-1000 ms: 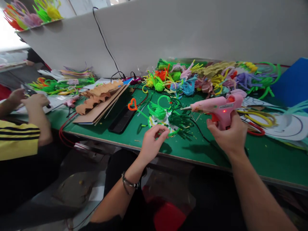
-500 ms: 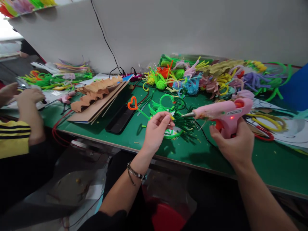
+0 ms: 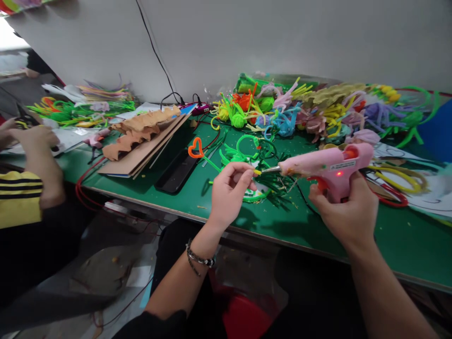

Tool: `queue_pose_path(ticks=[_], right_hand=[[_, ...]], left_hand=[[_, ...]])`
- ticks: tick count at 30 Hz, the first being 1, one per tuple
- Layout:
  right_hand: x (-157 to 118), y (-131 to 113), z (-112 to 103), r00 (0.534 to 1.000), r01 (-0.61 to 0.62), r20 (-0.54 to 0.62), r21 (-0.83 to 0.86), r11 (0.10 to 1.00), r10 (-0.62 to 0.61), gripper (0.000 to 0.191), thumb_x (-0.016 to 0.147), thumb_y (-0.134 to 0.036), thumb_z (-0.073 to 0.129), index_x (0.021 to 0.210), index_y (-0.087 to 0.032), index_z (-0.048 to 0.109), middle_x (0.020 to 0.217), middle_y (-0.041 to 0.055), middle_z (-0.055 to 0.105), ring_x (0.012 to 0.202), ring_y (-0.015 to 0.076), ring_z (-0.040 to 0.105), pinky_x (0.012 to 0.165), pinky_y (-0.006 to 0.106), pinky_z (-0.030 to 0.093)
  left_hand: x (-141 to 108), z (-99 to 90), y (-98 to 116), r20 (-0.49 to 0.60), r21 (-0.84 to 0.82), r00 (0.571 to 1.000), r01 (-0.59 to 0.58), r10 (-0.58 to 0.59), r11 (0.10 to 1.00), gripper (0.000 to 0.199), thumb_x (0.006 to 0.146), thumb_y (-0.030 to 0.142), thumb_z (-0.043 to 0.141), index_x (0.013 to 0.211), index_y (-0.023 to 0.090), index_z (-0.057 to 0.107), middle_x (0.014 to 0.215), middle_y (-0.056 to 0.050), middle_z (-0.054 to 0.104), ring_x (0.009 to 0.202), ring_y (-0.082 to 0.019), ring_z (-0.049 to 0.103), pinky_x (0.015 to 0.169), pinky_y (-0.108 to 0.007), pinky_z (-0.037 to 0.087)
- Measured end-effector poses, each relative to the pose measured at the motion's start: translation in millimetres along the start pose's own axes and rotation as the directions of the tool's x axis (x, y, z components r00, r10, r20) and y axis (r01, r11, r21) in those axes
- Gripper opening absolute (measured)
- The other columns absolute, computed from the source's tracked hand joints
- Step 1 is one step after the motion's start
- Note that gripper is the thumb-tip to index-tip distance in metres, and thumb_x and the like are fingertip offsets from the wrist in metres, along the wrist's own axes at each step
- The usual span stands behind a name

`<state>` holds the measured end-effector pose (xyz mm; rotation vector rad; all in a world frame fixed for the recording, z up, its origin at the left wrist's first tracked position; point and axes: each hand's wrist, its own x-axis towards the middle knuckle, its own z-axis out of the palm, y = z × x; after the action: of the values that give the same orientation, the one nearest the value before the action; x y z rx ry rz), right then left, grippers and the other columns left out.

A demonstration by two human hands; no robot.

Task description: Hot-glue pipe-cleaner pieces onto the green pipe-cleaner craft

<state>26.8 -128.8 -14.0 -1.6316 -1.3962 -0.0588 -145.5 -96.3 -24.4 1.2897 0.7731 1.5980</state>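
My left hand (image 3: 231,190) pinches a small yellow piece (image 3: 257,172) between thumb and fingers. My right hand (image 3: 348,207) is wrapped round the handle of a pink glue gun (image 3: 318,165), whose red light is lit. Its metal nozzle points left and is at the yellow piece; whether they touch is hard to tell. From beside my left hand a green stem rises leftward to an orange heart (image 3: 195,148); its lower end is hidden. Behind my hands lie green pipe-cleaner pieces (image 3: 247,143) on the green table (image 3: 190,209).
A black phone (image 3: 176,174) lies beside stacked cardboard (image 3: 141,150). Colourful pipe-cleaner bundles (image 3: 282,120) line the back. Red-handled scissors (image 3: 391,197) and yellow loops are at the right. At the far left, a person's hands (image 3: 35,136) hold black pliers.
The glue gun's nozzle has moved left relative to the yellow piece, closing the gap between them. The view has shifted slightly. At the far left, the person's pliers have come up into clearer view.
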Motion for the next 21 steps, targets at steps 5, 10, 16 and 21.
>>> queue_pose_path(ticks=[5, 10, 16, 21], right_hand=[[-0.1, 0.7, 1.0, 1.000, 0.004, 0.009, -0.037, 0.999, -0.004, 0.024, 0.060, -0.039, 0.053, 0.075, -0.020, 0.051, 0.044, -0.0052, 0.041, 0.037, 0.0109, 0.034, 0.040, 0.027, 0.031], [0.7, 1.6, 2.8, 1.000, 0.005, -0.011, -0.069, 0.998, -0.006, 0.026, 0.058, -0.040, 0.052, 0.073, -0.020, 0.052, 0.045, -0.0041, 0.040, 0.038, 0.0108, 0.033, 0.040, 0.027, 0.030], [1.8, 0.9, 2.7, 1.000, -0.002, -0.009, -0.081, 0.997, 0.001, 0.028, 0.058, -0.041, 0.051, 0.075, -0.018, 0.053, 0.048, -0.0028, 0.040, 0.040, 0.0111, 0.034, 0.042, 0.028, 0.030], [1.4, 1.4, 2.0, 1.000, 0.007, -0.019, -0.096, 0.995, -0.009, 0.025, 0.058, -0.041, 0.050, 0.072, -0.020, 0.051, 0.048, -0.0029, 0.039, 0.041, 0.0113, 0.033, 0.042, 0.028, 0.029]], left_hand=[[-0.8, -0.1, -0.3, 0.012, 0.021, 1.000, 0.000, 0.000, 1.000, 0.003, 0.074, 0.015, 0.054, 0.072, 0.017, 0.055, 0.060, 0.004, 0.058, 0.045, -0.004, 0.052, 0.044, -0.015, 0.043], [-1.2, -0.9, 0.2, 0.020, 0.039, 1.000, -0.008, 0.008, 0.999, 0.003, 0.074, 0.015, 0.053, 0.072, 0.017, 0.055, 0.057, 0.005, 0.054, 0.045, -0.004, 0.052, 0.044, -0.015, 0.043], [-0.4, -1.1, 0.8, 0.024, 0.037, 1.000, -0.020, 0.020, 0.999, 0.003, 0.074, 0.015, 0.054, 0.072, 0.017, 0.056, 0.058, 0.005, 0.053, 0.044, -0.003, 0.049, 0.044, -0.015, 0.042], [-0.3, -0.9, 0.9, 0.023, 0.020, 1.000, -0.020, 0.020, 1.000, 0.003, 0.073, 0.015, 0.054, 0.071, 0.016, 0.056, 0.057, 0.005, 0.053, 0.044, -0.003, 0.049, 0.043, -0.014, 0.042]])
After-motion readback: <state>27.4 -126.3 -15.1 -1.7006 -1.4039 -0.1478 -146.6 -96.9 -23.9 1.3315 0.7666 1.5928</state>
